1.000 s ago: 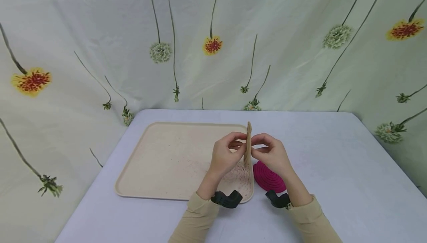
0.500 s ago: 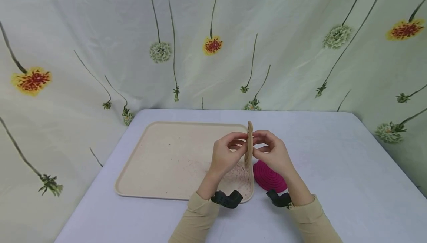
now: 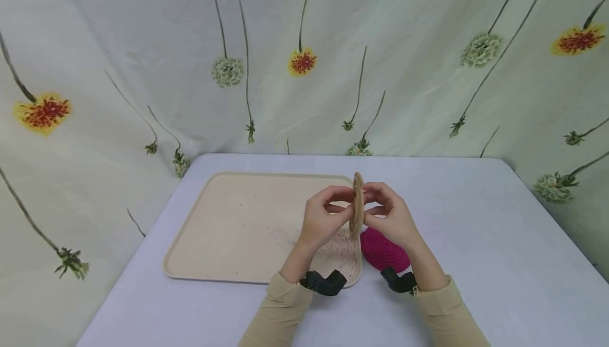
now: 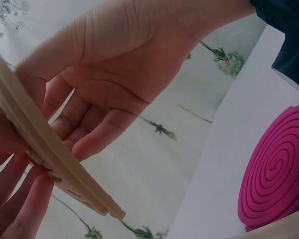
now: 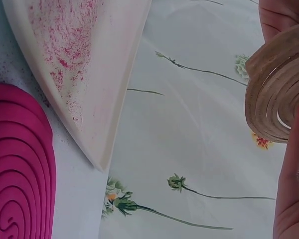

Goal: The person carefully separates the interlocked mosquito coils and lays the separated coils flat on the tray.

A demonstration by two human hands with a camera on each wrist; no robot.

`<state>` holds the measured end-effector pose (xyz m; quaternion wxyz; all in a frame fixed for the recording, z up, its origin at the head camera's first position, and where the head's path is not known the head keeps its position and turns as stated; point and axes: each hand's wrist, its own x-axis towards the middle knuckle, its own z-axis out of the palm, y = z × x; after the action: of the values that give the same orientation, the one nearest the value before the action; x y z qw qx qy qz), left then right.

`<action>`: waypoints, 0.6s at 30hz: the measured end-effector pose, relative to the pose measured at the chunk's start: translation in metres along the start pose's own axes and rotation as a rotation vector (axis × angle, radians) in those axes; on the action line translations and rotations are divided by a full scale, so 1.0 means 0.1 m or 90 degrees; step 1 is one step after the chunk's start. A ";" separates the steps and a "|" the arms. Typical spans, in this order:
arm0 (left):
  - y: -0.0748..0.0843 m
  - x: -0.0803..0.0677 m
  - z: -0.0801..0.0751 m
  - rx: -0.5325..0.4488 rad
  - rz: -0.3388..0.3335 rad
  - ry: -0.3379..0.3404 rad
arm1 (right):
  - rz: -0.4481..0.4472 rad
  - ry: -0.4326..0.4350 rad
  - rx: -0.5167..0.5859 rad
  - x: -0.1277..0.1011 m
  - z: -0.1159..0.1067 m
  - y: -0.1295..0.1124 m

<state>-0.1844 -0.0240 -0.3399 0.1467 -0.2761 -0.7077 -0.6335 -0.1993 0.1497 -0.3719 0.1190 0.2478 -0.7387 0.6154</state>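
A tan disc coiled in a spiral, like a rolled clay coil (image 3: 356,209), stands on edge above the tray's right side. My left hand (image 3: 324,217) pinches it from the left between thumb and fingers. From the right, my right hand (image 3: 391,215) pinches it as well. The left wrist view shows the disc (image 4: 55,144) edge-on, the right hand (image 4: 114,59) behind it and left fingers (image 4: 30,199) below. In the right wrist view, gaps show between the coils (image 5: 274,94); a right finger (image 5: 294,159) lies against the face.
A beige tray (image 3: 228,220) with pinkish crumbs lies on the white table (image 3: 485,241). Close to its right rim lies a magenta spiral disc (image 3: 383,249), under the right hand. A flower-print cloth (image 3: 418,72) hangs behind the table.
The tan disc has shifted slightly right and turned a little. My right hand has risen slightly with it, and both hands keep their hold.
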 end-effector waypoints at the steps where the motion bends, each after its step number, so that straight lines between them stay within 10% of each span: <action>1: 0.00 0.00 0.00 -0.002 0.004 0.000 | -0.003 0.000 0.004 0.00 0.00 0.00; 18: -0.04 -0.01 -0.01 0.042 -0.016 0.031 | 0.012 0.033 0.035 0.00 0.02 0.02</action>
<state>-0.1856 -0.0251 -0.3432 0.1651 -0.2467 -0.7280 -0.6180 -0.2006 0.1482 -0.3739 0.1255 0.2281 -0.7202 0.6430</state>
